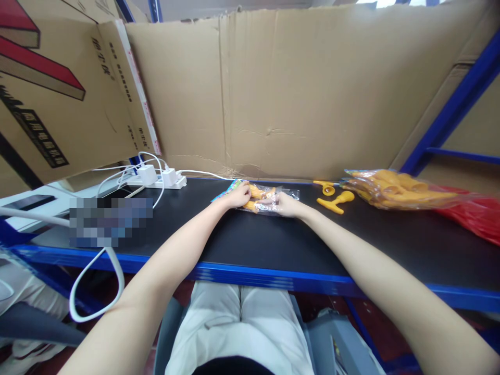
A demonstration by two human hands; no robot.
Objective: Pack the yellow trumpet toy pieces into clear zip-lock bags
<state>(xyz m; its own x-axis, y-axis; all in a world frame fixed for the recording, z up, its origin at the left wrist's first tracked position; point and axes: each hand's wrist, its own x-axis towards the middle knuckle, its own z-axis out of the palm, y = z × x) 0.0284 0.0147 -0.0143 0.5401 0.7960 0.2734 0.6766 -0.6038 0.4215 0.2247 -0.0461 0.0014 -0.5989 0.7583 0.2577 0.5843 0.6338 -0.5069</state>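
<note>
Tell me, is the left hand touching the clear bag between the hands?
Touching: the head view shows the left hand resting directly on the clear bag.

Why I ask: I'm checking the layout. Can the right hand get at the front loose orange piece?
Probably yes: the right hand touches the clear packet, but nothing visible blocks its way to that orange piece.

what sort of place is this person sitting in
Probably a workshop or storeroom workstation: there's a blue-framed bench with a black top, a cardboard screen behind it, and loose yellow-orange pieces beside a filled clear bag.
</note>
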